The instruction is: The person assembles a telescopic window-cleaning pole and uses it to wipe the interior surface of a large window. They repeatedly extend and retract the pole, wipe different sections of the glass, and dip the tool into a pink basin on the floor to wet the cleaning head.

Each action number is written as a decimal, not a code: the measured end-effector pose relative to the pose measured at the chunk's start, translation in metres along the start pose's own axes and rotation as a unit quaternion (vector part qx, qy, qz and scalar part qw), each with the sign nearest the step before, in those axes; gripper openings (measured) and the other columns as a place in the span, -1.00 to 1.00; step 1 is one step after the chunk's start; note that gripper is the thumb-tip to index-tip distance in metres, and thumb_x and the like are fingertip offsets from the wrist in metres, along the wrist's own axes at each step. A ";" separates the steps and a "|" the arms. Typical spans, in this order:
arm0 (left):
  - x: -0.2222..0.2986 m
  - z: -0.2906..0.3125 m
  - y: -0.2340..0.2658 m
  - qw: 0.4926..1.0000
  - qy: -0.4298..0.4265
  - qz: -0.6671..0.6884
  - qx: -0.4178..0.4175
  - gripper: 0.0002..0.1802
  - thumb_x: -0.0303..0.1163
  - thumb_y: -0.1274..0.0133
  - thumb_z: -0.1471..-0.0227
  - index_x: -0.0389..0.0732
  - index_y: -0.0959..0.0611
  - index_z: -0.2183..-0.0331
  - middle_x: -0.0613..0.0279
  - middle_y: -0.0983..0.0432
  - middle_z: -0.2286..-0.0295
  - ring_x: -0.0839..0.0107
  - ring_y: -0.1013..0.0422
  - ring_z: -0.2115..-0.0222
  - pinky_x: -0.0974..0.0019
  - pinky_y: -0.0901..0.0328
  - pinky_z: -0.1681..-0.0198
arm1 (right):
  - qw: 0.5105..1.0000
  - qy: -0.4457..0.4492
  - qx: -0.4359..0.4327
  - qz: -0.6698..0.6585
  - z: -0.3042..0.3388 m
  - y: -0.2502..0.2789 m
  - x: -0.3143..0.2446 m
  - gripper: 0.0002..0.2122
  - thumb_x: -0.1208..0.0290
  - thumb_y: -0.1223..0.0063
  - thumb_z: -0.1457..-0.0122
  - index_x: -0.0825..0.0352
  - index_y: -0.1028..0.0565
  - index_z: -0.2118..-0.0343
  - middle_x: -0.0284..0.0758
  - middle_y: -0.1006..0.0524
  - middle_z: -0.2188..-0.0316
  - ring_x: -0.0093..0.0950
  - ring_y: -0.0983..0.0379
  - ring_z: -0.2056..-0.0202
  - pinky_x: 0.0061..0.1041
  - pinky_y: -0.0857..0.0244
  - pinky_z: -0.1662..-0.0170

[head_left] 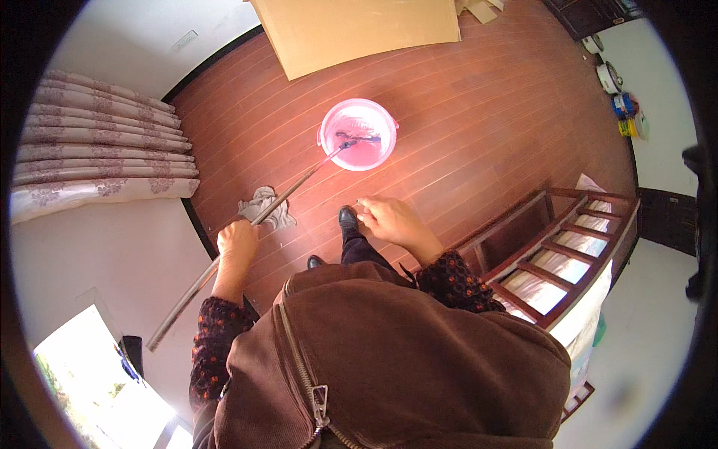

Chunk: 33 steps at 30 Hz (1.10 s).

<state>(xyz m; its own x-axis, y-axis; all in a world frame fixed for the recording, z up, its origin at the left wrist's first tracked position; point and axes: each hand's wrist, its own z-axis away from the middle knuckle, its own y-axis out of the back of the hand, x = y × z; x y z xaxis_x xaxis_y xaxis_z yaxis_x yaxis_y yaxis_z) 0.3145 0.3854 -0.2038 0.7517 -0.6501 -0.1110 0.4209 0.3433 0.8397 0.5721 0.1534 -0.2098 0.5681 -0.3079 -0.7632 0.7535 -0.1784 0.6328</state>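
Note:
My left hand [238,241] is wrapped round the long metal pole of a mop [303,178]. The pole slants from the lower left up to a pink bucket [326,114] on the floor, where the dark mop head rests inside. The bucket seems to hold some liquid, and its inner wall shines brightly. My right hand [393,223] hovers above my shoe, off the pole, its fingers loosely bent and apart with nothing visible in them. A crumpled grey cloth [263,203] lies on the floor beyond my left hand, partly behind the pole.
Reddish wooden floorboards [479,120] surround the bucket. A large cardboard sheet [359,34] lies at the far side. To my right stands a dark wooden bed frame [568,254] with slats. A patterned curtain [105,142] hangs at the left. Several pots and packages [613,82] line the right wall.

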 end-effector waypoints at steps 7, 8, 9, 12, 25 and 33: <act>-0.072 0.067 0.031 0.987 0.042 0.119 -0.100 -0.43 0.09 0.05 -0.04 -0.27 -0.62 0.57 -0.02 -0.51 0.63 0.06 -0.46 0.57 0.05 -0.34 0.45 | 0.995 -0.024 -0.093 -0.041 -0.019 -0.016 0.029 -0.66 0.23 0.03 -0.15 0.44 -0.47 0.17 -0.02 -0.54 0.36 -0.06 -0.48 0.30 -0.19 -0.35 0.24; -0.072 0.075 0.022 0.978 0.064 0.140 -0.140 -0.42 0.08 0.08 -0.06 -0.27 -0.60 0.58 0.03 -0.49 0.68 0.14 -0.44 0.66 0.08 -0.33 0.54 | 0.992 -0.030 -0.120 -0.032 -0.025 -0.029 0.032 -0.65 0.22 0.04 -0.17 0.44 -0.46 0.16 -0.02 -0.54 0.36 -0.08 -0.49 0.30 -0.21 -0.36 0.24; -0.070 0.081 0.013 0.947 0.123 0.214 -0.208 -0.42 0.09 0.11 -0.08 -0.26 -0.58 0.60 0.11 -0.45 0.71 0.25 -0.38 0.72 0.15 -0.29 0.64 | 0.988 -0.037 -0.148 -0.024 -0.032 -0.046 0.033 -0.65 0.21 0.04 -0.18 0.44 -0.46 0.15 -0.02 -0.54 0.36 -0.10 -0.50 0.30 -0.24 -0.36 0.24; -0.070 0.105 0.008 0.857 0.171 0.366 -0.319 -0.44 0.10 0.15 -0.09 -0.22 -0.50 0.61 0.32 -0.27 0.80 0.51 -0.16 0.86 0.37 -0.11 0.85 | 0.974 -0.073 -0.211 -0.047 -0.046 -0.092 0.038 -0.56 0.10 0.09 -0.23 0.48 -0.43 0.14 0.07 -0.53 0.33 -0.10 -0.51 0.25 -0.28 -0.39 0.19; -0.082 0.204 -0.046 0.825 0.193 0.428 -0.314 -0.47 0.01 0.17 -0.13 -0.28 -0.57 0.51 0.20 -0.37 0.70 0.41 -0.30 0.75 0.28 -0.24 0.73 | 0.569 -0.341 -0.250 -0.705 -0.024 -0.250 0.003 -0.73 0.36 0.10 -0.26 0.54 -0.46 0.36 -0.09 -0.50 0.25 -0.29 -0.49 0.19 -0.35 -0.42 0.03; -0.090 0.240 -0.115 0.934 0.090 0.312 -0.149 -0.48 0.09 0.09 -0.07 -0.18 -0.65 0.32 -0.04 -0.56 0.47 -0.01 -0.50 0.37 0.07 -0.39 0.31 | 0.632 -0.447 -0.242 -0.585 -0.010 -0.264 -0.004 -0.75 0.36 0.13 -0.27 0.51 -0.44 0.35 -0.14 -0.49 0.17 -0.29 -0.47 0.20 -0.35 -0.44 0.14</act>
<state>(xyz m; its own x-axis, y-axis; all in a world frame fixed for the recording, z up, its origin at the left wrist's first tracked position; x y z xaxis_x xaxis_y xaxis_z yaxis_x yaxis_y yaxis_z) 0.0766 0.2416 -0.1632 0.9596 -0.1462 0.2404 -0.0242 0.8082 0.5884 0.3736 0.2110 -0.3751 -0.7226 -0.6738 -0.1548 0.6201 -0.5327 -0.5759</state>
